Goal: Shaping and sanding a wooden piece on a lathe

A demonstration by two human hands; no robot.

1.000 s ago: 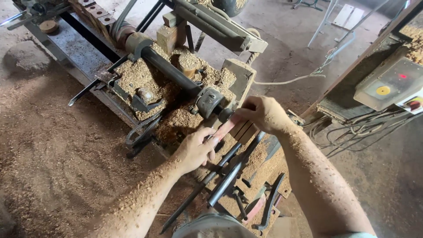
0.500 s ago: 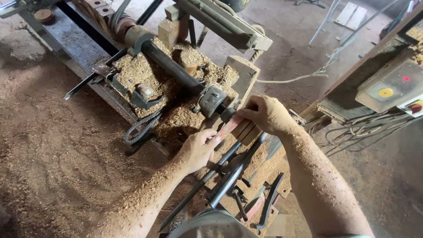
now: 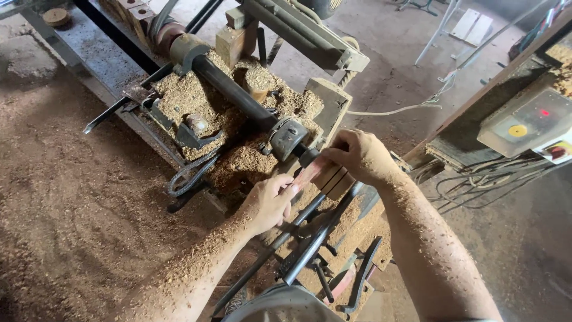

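Note:
A sawdust-covered wood lathe (image 3: 238, 113) runs from upper left to centre, with a dark shaft (image 3: 229, 89) ending in a metal chuck (image 3: 289, 138). Just past the chuck sits a pale turned wooden piece (image 3: 335, 179) with dark grooves. A reddish strip (image 3: 311, 172) lies across it. My left hand (image 3: 269, 204) pinches the strip's lower end. My right hand (image 3: 357, 156) curls over its upper end, right beside the chuck. Both forearms are dusted with sawdust.
Long dark metal tools (image 3: 310, 247) lie on the bench below my hands. A control box (image 3: 527, 122) with a yellow button and a red light sits at the right, above tangled cables (image 3: 476, 179). Sawdust covers the floor (image 3: 71, 197) at the left.
The view has shifted a little, so the lathe sits lower and more to the right. Both hands stay at the piece by the chuck, the left one slightly closer to it.

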